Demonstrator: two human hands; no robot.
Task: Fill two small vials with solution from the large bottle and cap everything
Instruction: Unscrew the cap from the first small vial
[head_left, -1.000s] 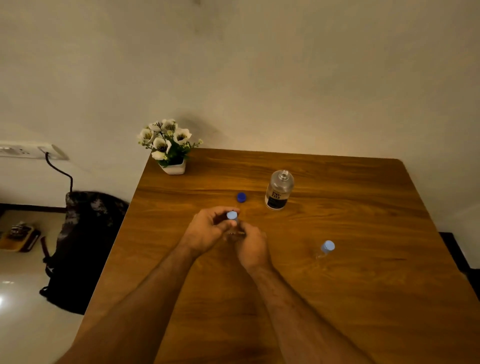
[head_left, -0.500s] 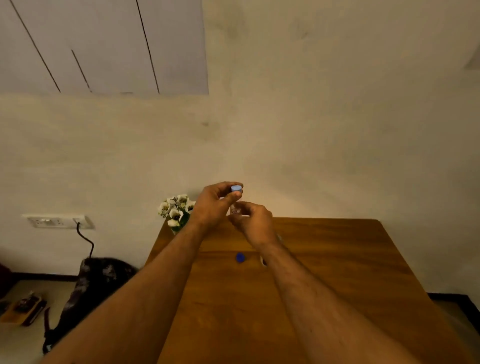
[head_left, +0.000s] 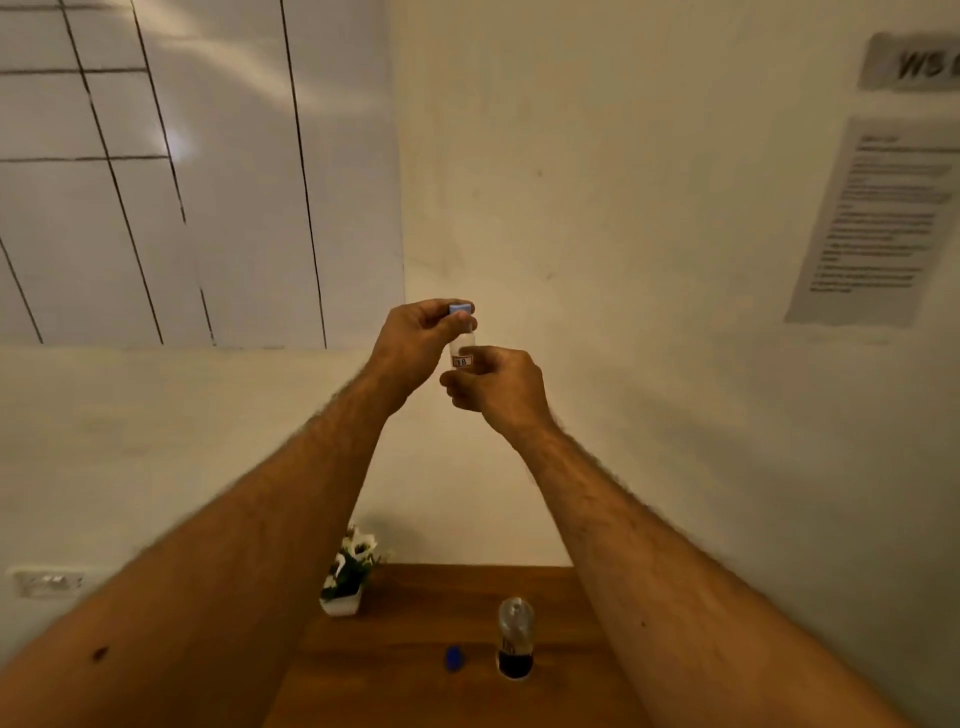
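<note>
vial (head_left: 461, 347): mid-frame, held up before the wall; small, clear, likely light, slick and breakable
left hand (head_left: 413, 343): pinches the cap (head_left: 460, 309)
right hand (head_left: 493, 384): pinches the vial's base, the best hold
bottle (head_left: 515, 639): uncapped, bottom centre on the table (head_left: 415, 691)
lid (head_left: 454, 657): left of bottle
room: plant (head_left: 350, 574), papers (head_left: 878, 218) upper right

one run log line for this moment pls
left hand grips light blue cap | right hand holds small clear vial | large bottle uncapped on table

Clear small vial (head_left: 461, 349), light-blue cap (head_left: 460, 309) on, upright midair; large bottle (head_left: 515, 638) uncapped on table.
</note>
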